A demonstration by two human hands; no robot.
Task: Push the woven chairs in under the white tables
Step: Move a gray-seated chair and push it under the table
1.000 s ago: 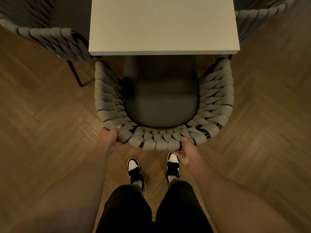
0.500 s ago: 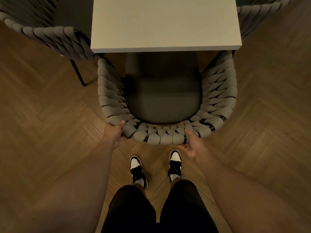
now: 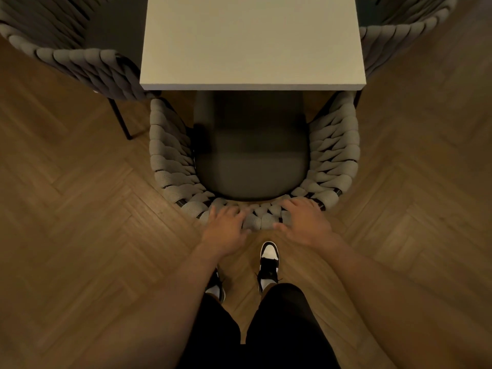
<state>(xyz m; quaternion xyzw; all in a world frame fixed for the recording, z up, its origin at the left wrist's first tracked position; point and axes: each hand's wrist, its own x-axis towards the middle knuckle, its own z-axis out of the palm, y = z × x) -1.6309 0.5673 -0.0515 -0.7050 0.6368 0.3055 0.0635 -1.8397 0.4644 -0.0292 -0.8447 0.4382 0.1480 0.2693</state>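
Both palms sit flat on the curved back rim of the woven chair (image 3: 170, 155), left hand (image 3: 226, 230) and right hand (image 3: 306, 225) side by side, fingers spread and loosely draped over it, so I can shove it straight. Its seat front is already tucked under the white table (image 3: 253, 41), long axis pointing directly away from me.

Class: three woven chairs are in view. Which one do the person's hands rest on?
The middle chair, at the table's near edge; both hands lie on its back. The left chair and right chair go untouched.
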